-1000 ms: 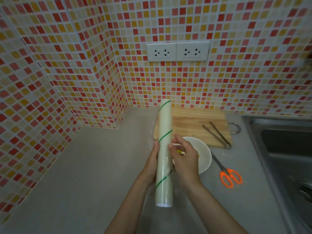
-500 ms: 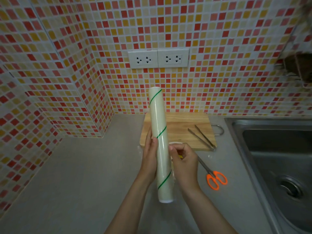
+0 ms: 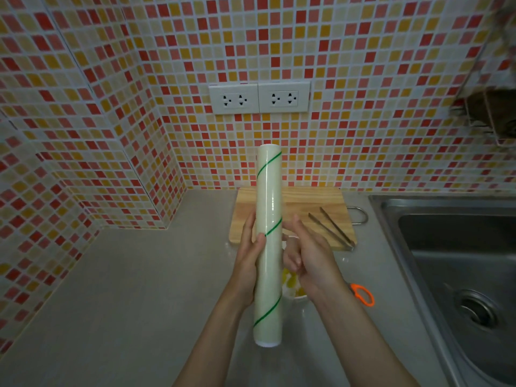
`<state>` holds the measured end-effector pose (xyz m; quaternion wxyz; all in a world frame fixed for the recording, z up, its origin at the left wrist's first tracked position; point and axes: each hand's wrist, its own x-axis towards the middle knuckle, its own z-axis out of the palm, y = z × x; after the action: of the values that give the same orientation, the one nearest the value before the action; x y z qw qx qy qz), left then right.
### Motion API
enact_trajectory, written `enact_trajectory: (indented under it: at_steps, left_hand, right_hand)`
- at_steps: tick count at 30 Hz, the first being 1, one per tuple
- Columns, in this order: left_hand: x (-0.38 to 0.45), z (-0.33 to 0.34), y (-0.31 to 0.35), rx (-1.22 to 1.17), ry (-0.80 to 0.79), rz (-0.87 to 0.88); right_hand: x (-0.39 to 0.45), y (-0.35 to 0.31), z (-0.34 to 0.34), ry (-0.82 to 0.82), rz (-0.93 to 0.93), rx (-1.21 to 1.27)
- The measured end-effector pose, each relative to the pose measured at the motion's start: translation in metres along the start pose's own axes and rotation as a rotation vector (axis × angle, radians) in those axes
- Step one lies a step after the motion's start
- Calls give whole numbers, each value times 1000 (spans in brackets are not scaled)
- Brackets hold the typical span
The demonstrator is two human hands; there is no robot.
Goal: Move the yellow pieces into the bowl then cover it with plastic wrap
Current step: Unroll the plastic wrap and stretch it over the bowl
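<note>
I hold a roll of plastic wrap [image 3: 268,247], pale with a green spiral stripe, upright over the counter. My left hand [image 3: 248,263] grips its middle from the left, thumb across the front. My right hand [image 3: 310,258] sits just right of the roll with its fingers curled, and appears to pinch the loose edge of the film. Under my hands is the white bowl [image 3: 301,298], mostly hidden, with yellow pieces [image 3: 290,280] showing inside it.
A wooden cutting board [image 3: 307,199] lies against the tiled wall with metal tongs [image 3: 332,230] on it. Orange-handled scissors [image 3: 363,294] lie right of the bowl. A steel sink [image 3: 460,247] fills the right side. Grey counter [image 3: 139,289] stretches left.
My view has tilted and moved closer. My right hand has drawn a little away from the roll to the right. The roll stays upright in my left hand.
</note>
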<state>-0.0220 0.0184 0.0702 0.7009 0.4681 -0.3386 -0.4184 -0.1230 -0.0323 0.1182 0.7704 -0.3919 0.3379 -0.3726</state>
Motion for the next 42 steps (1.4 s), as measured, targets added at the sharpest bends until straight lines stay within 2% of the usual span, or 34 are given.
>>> enact_trajectory:
  at_steps: [7,10,14,19,30,33,42]
  left_hand:
    - [0,-6,3,-120,-30,-65]
    - [0,-11,2,-103,-25,-72]
    - [-3,-14,3,-155,-39,-90]
    - [-6,-15,3,-147,-96,-109]
    - [-8,-21,5,-169,-104,-160]
    - [-11,-22,4,-145,-101,-144]
    - [-7,-24,8,-40,-76,-106]
  right_hand:
    - [12,0,-3,48,-111,-146]
    - [15,4,-2,60,-51,-99]
    - [18,-3,3,-12,46,103]
    - [25,-14,7,-72,139,-35]
    - [32,-18,10,52,-186,-131]
    - [30,-16,14,22,-156,25]
    - [20,-20,17,-84,-379,128]
